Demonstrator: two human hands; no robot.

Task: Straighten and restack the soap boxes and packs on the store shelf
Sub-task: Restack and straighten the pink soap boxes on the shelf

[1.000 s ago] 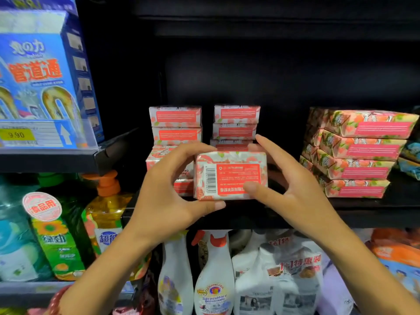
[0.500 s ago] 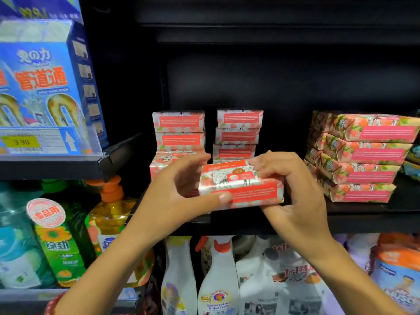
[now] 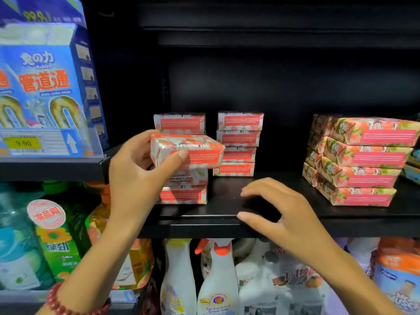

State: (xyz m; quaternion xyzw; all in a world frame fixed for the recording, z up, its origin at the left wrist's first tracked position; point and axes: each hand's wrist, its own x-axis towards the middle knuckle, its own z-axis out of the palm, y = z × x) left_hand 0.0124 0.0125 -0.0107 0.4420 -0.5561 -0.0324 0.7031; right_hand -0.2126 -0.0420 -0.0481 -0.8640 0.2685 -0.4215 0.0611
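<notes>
Left hand: the left hand (image 3: 136,176) is clamped on a soap box, with the thumb laid across its front face and the fingers curled round its left end.
Held soap box: the held soap box (image 3: 188,151) is carried slightly tilted, directly over the left stack; whether it touches the box beneath cannot be told.
Left stack: two boxes of the left stack (image 3: 184,194) are seen under the held one, near the front of the shelf, the upper with its print upside down. One more box (image 3: 179,123) is seen behind and above.
Middle stack: four boxes are piled in the middle stack (image 3: 237,144), just to the right of the left stack and further back.
Packs: the larger packs (image 3: 363,160) are stacked four high, well apart at the right and angled.
Right hand: the right hand (image 3: 284,214) is held apart from the left, fingers spread and relaxed, nothing gripped, over the front edge of the shelf.
Shelf: the black shelf (image 3: 341,215) carries all the stacks.
Surroundings: a blue carton (image 3: 45,87) and a yellow price tag (image 3: 22,143) are seen at upper left, and spray bottles (image 3: 216,280) below the shelf. A red bead bracelet (image 3: 68,305) is worn on the left wrist.
</notes>
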